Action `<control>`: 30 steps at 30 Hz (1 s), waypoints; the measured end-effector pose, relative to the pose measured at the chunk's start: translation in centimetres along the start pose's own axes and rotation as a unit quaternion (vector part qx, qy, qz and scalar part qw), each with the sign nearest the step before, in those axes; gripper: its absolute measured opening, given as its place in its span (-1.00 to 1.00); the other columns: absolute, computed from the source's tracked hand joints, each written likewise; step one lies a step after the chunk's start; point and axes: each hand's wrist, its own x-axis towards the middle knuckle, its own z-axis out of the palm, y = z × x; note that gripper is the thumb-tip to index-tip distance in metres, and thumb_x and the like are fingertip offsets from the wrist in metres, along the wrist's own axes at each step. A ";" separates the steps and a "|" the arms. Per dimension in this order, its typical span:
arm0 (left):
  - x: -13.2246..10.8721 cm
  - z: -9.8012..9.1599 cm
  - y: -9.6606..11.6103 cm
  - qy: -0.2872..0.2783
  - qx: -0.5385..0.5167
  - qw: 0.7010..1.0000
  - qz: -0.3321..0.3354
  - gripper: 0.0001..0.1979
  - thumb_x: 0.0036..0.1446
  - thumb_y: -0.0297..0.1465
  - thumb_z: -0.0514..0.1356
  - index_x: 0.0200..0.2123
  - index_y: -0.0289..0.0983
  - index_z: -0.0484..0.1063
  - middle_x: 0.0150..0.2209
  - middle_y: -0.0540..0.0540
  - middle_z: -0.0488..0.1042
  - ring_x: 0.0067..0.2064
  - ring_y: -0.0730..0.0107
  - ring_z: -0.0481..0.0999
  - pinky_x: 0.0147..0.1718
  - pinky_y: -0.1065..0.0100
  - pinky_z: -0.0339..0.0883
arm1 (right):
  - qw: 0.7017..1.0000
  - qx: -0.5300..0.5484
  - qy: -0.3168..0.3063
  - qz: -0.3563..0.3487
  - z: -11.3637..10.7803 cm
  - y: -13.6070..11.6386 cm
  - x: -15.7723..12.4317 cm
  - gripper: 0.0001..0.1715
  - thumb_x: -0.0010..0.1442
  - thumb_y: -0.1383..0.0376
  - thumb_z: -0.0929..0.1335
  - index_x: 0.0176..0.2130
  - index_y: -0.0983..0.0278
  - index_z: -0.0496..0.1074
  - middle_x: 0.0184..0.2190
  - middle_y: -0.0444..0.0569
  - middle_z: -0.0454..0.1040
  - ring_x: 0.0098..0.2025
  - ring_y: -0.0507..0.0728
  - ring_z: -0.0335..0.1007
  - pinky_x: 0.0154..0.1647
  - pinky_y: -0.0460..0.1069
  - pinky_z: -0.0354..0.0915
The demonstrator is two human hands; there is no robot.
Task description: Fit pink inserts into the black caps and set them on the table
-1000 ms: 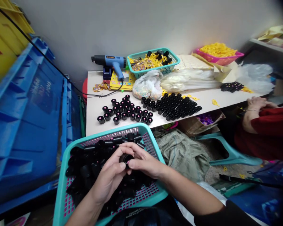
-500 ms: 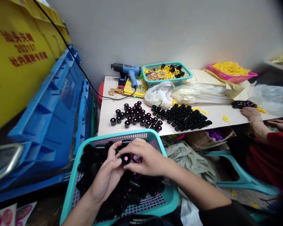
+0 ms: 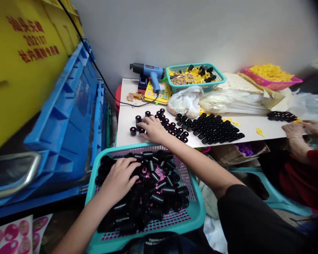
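My left hand (image 3: 119,178) lies with spread fingers on a heap of black cylindrical caps (image 3: 159,197) inside a teal plastic basket with pink mesh (image 3: 193,215). My right hand (image 3: 153,129) reaches over the basket rim to the white table (image 3: 125,135). Its fingertips pinch a black cap (image 3: 141,129) at the edge of a group of upright caps with pink dots (image 3: 169,128). Part of that cap is hidden by my fingers. A denser block of black caps (image 3: 214,129) stands to the right.
Beyond the caps are a blue hot air gun (image 3: 151,72), a teal basket of yellow pieces (image 3: 193,77), and plastic bags (image 3: 185,102). A co-worker's hands (image 3: 294,129) and red sleeve (image 3: 299,180) are at the right. Blue crates (image 3: 69,123) stand at the left.
My hands have parted: the right hand has moved from the basket to the table, and the left now lies flat on the heap. The view has swung, shifting the table rightward.
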 end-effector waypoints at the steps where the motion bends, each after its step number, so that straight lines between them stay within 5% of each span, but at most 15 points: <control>1: 0.4 0.3 0.2 -0.016 0.032 0.999 0.015 -0.66 0.07 -0.30 0.14 -0.05 -0.16 0.39 -0.06 -0.18 0.39 -0.02 0.05 0.26 -0.06 0.08 0.12 | 1.000 0.014 0.008 0.000 -0.4 -0.5 -0.8 -0.60 0.17 0.22 0.28 0.00 0.32 0.34 -0.03 0.15 0.31 -0.02 0.26 0.11 -0.10 0.11 0.07; 6: 2.8 1.9 1.0 -0.033 0.147 0.987 0.055 -0.73 0.09 -0.29 0.10 -0.17 -0.25 0.46 -0.18 -0.27 0.40 -0.12 -0.01 0.26 -0.19 0.09 0.13 | 0.995 0.070 -0.060 -0.035 -1.6 -3.3 -6.5 -0.72 0.21 0.23 0.25 -0.18 0.32 0.44 -0.29 0.05 0.45 -0.20 0.14 0.28 -0.17 0.01 0.16; 11: 3.5 2.0 1.0 -0.027 0.126 0.990 0.055 -0.76 0.13 -0.33 0.05 -0.41 -0.23 0.50 -0.36 -0.21 0.43 -0.23 0.08 0.29 -0.27 0.15 0.11 | 0.988 0.120 -0.092 -0.037 -0.9 -3.5 -10.4 -0.73 0.12 0.31 0.33 -0.13 0.31 0.43 -0.23 0.02 0.46 -0.14 0.14 0.31 -0.06 0.03 0.18; 15: 2.8 0.8 2.1 0.039 -0.050 0.998 -0.006 -0.83 0.08 -0.32 0.14 -0.43 -0.16 0.53 -0.36 -0.10 0.48 -0.25 0.16 0.33 -0.20 0.17 0.13 | 0.970 0.227 -0.071 -0.055 -0.5 -3.0 -11.2 -0.43 0.03 0.30 0.41 0.05 0.29 0.29 -0.02 0.09 0.38 0.04 0.16 0.23 0.07 0.09 0.14; 17: 2.3 0.4 3.2 0.075 -0.202 0.974 -0.074 -0.90 0.01 -0.33 0.21 -0.46 -0.16 0.54 -0.37 -0.07 0.49 -0.26 0.20 0.37 -0.18 0.21 0.17 | 0.953 0.291 -0.062 -0.054 -0.8 -3.2 -11.5 -0.37 0.05 0.26 0.41 0.10 0.27 0.23 0.02 0.09 0.37 0.06 0.15 0.25 0.06 0.09 0.17; 19: 1.9 0.5 4.4 0.090 -0.378 0.906 -0.168 -0.93 -0.03 -0.37 0.24 -0.43 -0.19 0.54 -0.37 -0.05 0.50 -0.29 0.26 0.40 -0.21 0.27 0.24 | 0.945 0.319 -0.055 -0.034 -1.3 -3.7 -11.8 -0.41 0.10 0.27 0.37 0.11 0.24 0.22 0.01 0.06 0.39 0.02 0.13 0.30 0.02 0.06 0.21; 20: 1.8 0.8 4.9 0.085 -0.476 0.849 -0.212 -0.90 -0.02 -0.39 0.22 -0.38 -0.21 0.53 -0.35 -0.04 0.50 -0.30 0.29 0.42 -0.22 0.28 0.27 | 0.949 0.311 -0.050 -0.023 -1.7 -4.0 -11.9 -0.45 0.12 0.28 0.35 0.10 0.24 0.22 -0.02 0.05 0.41 -0.01 0.12 0.32 -0.01 0.05 0.23; 23: 1.7 2.1 5.9 0.032 -0.727 0.615 -0.304 -0.83 0.09 -0.44 0.09 -0.31 -0.30 0.47 -0.35 -0.07 0.51 -0.30 0.36 0.46 -0.25 0.30 0.36 | 0.978 0.200 -0.052 -0.041 -2.8 -5.1 -12.4 -0.58 0.14 0.34 0.32 0.03 0.28 0.31 -0.15 0.06 0.42 -0.11 0.15 0.28 -0.13 0.05 0.23; 25: 2.0 2.9 6.2 -0.007 -0.805 0.488 -0.337 -0.80 0.13 -0.47 0.01 -0.34 -0.35 0.43 -0.42 -0.07 0.50 -0.36 0.41 0.48 -0.29 0.32 0.39 | 0.989 0.108 -0.060 -0.087 -3.3 -5.8 -12.6 -0.68 0.17 0.36 0.30 -0.05 0.30 0.37 -0.21 0.07 0.39 -0.16 0.16 0.22 -0.21 0.05 0.19; 27: 2.2 3.6 6.4 -0.026 -0.833 0.425 -0.354 -0.78 0.16 -0.49 -0.02 -0.41 -0.36 0.40 -0.52 -0.04 0.46 -0.49 0.48 0.47 -0.40 0.38 0.41 | 0.988 0.046 -0.068 -0.129 -3.7 -6.3 -12.7 -0.74 0.21 0.36 0.26 -0.09 0.32 0.39 -0.22 0.08 0.37 -0.19 0.17 0.17 -0.26 0.05 0.13; 30: 2.6 3.9 6.7 -0.030 -0.843 0.400 -0.358 -0.76 0.16 -0.51 -0.03 -0.49 -0.35 0.36 -0.63 0.03 0.40 -0.62 0.55 0.41 -0.52 0.45 0.39 | 0.987 0.011 -0.072 -0.146 -4.4 -6.5 -13.0 -0.73 0.24 0.36 0.21 -0.09 0.31 0.39 -0.22 0.07 0.35 -0.20 0.18 0.13 -0.27 0.06 0.09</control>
